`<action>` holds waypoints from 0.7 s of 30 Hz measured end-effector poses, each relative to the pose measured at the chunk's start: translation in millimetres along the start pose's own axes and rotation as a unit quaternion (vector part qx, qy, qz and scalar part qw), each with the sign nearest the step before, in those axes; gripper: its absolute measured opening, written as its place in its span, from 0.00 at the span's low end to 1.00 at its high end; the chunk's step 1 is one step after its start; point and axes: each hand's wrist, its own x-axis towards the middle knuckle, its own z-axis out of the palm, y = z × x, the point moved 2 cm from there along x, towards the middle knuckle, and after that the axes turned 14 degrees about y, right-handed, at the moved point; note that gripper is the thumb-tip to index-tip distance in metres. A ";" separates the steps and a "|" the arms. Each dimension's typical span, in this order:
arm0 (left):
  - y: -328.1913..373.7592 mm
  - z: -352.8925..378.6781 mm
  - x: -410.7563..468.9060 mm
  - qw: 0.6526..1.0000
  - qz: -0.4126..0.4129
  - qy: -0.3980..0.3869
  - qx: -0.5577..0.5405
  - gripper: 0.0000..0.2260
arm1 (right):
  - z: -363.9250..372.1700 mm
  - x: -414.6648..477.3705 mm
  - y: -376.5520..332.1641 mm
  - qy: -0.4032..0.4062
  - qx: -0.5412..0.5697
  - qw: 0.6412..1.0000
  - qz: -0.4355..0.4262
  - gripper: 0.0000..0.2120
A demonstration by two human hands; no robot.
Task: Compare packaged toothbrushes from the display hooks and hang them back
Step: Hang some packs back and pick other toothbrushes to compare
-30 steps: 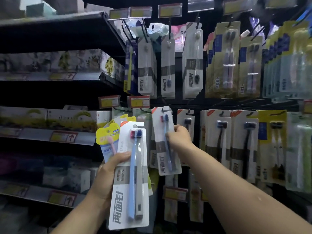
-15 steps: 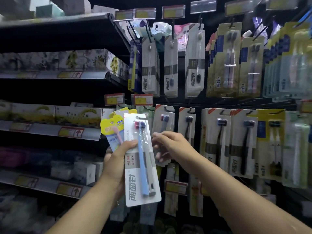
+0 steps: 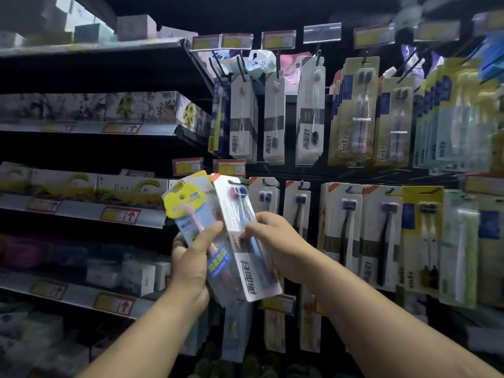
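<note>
Two toothbrush packages are held up in the lower middle of the frame, in front of a dark hook display. The white package [image 3: 230,214], with a blue brush sealed under its clear blister, is tilted with its top toward the upper left and overlaps the right side of the yellow-topped package [image 3: 183,201], which carries a pink brush. The yellow-topped package is gripped by the left hand [image 3: 191,266]: the thumb [image 3: 210,233] is pressed across its front and the other fingers are wrapped behind it. The white package is pinched at about mid-height by the right hand [image 3: 275,241], whose fingers [image 3: 253,227] are curled onto its front face and right edge. Whether the white package is also clamped by the left hand cannot be told, since its lower left edge is hidden behind that hand.

Just right of the held packages, a lower row of hanging packages [image 3: 381,236] is seen on display hooks [image 3: 268,182], each with a dark-headed brush. An upper row of packages [image 3: 311,118] is hung above it, under a line of price tags [image 3: 278,39] across the top of the frame. Shelves [image 3: 81,211] stocked with boxes [image 3: 141,105] fill the left side of the frame, and their front edges are fitted with yellow labels [image 3: 120,214].
</note>
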 end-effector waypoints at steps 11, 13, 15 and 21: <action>-2.4 -5.2 7.3 0.999 0.008 0.020 0.041 0.10 | -17.7 24.4 13.2 0.103 -0.092 0.990 0.006 0.07; -3.0 -9.3 12.2 0.998 0.012 0.022 0.054 0.12 | -18.6 33.1 17.8 0.119 -0.109 0.987 0.008 0.10; -5.7 -13.5 15.8 0.998 0.015 0.021 0.065 0.17 | -18.1 39.9 21.3 0.129 -0.110 0.986 0.012 0.10; -15.1 -20.8 19.5 0.995 0.014 0.016 0.102 0.27 | -11.0 51.2 40.3 0.168 -0.089 0.982 -0.009 0.11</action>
